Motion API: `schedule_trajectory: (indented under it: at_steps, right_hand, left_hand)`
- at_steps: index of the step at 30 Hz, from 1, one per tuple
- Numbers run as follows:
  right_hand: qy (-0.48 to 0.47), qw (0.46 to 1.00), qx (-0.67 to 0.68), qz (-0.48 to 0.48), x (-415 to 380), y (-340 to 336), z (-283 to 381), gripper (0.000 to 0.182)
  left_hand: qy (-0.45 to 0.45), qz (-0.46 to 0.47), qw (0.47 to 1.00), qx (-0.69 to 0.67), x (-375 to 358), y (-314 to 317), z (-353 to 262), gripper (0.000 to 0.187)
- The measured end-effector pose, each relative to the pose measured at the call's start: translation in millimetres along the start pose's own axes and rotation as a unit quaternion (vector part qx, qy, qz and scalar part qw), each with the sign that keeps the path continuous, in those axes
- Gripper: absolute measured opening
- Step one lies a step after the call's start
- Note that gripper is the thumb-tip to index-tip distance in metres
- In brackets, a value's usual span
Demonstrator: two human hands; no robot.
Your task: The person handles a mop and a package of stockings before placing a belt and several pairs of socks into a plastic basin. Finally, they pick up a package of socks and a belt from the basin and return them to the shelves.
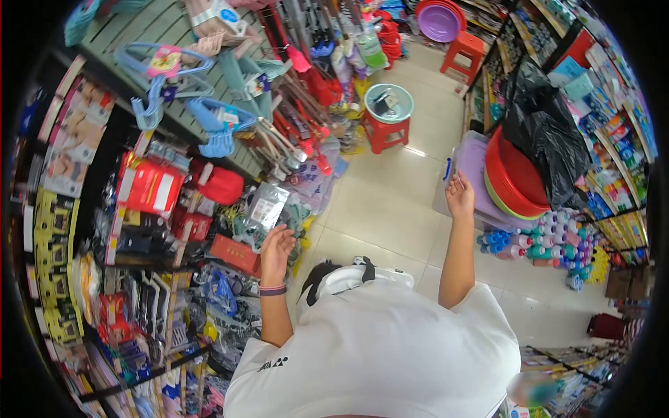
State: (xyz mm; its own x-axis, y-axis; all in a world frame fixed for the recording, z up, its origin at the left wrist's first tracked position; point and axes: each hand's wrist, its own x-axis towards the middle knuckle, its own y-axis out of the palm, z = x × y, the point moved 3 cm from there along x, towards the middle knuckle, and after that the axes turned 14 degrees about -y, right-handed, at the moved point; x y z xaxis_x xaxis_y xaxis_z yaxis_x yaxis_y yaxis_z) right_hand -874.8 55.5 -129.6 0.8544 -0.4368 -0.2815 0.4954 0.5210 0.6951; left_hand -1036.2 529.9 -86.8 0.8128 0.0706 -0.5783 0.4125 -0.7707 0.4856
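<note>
Careful: your open left hand [277, 245], holding nothing, could knock the clear packet [265, 207] at frame centre-left; right hand [459, 196] is empty too.

Red stool [382, 130] under a pale teal basin [389, 102]; orange stool [465, 51] beside purple tubs [439, 21]; stacked red basins [517, 180] against a black bag [547, 136]; light blue hangers [164, 73]; white shirt [380, 352]; purple wristband [272, 290].

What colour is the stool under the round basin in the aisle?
Red; the stool shows in the head view, beyond the raised hands.
</note>
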Motion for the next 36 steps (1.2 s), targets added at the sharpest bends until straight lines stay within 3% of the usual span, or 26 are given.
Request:
schedule_trajectory:
  at_steps: [6,11,19,23,25,26,27,29,30,32,33,35,36]
  right_hand:
    - [-0.037,0.998,-0.032,-0.047,7.3,-38.0,31.4,0.03]
    - [-0.057,0.994,-0.052,-0.072,33.4,-28.8,32.5,0.026]
    - [-0.016,0.993,-0.099,-0.058,142.7,53.0,-14.0,0.023]
    - [0.003,0.965,-0.26,-0.03,192.8,128.7,-38.9,0.025]
    - [-0.012,0.901,-0.419,0.115,208.2,172.2,-50.4,0.026]
    - [-0.028,0.869,-0.47,0.153,214.2,190.6,-56.3,0.027]
    - [-0.026,0.869,-0.471,0.15,225.9,197.9,-64.3,0.027]
    - [-0.055,0.79,-0.551,0.263,248.0,214.5,-77.1,0.029]
    - [-0.052,0.79,-0.553,0.259,257.1,217.4,-81.1,0.029]
    - [-0.036,0.673,-0.65,0.351,275.3,225.5,-94.5,0.033]
    - [-0.029,0.671,-0.652,0.351,286.4,229.9,-99.0,0.033]
    - [0.017,0.605,-0.697,0.385,310.7,236.6,-111.4,0.036]
    - [0.028,0.602,-0.697,0.388,325.3,243.6,-118.0,0.036]
  left_hand:
    - [-0.075,0.04,0.996,0.033,68.4,39.7,1.6,0.023]
    - [-0.111,0.055,0.992,0.033,128.3,67.3,-8.6,0.023]
    - [-0.09,0.087,0.992,-0.014,245.3,105.7,-60.5,0.021]
    - [-0.06,0.076,0.993,-0.062,293.9,129.0,-101.0,0.02]
    - [-0.046,0.074,0.993,-0.078,318.8,136.2,-117.5,0.019]
    - [-0.048,0.078,0.993,-0.077,330.8,140.3,-123.2,0.019]
    - [-0.051,0.077,0.993,-0.076,344.5,142.5,-127.0,0.019]
    - [-0.067,0.092,0.992,-0.048,371.6,149.7,-132.2,0.02]
    - [-0.073,0.091,0.992,-0.048,380.7,157.0,-138.2,0.02]
    - [-0.079,0.104,0.99,-0.05,398.6,170.8,-149.3,0.02]
    - [-0.083,0.099,0.99,-0.053,406.2,177.6,-154.0,0.02]
    - [-0.062,0.096,0.992,-0.049,422.0,190.9,-160.7,0.02]
    - [-0.068,0.086,0.993,-0.053,434.0,196.3,-160.2,0.02]
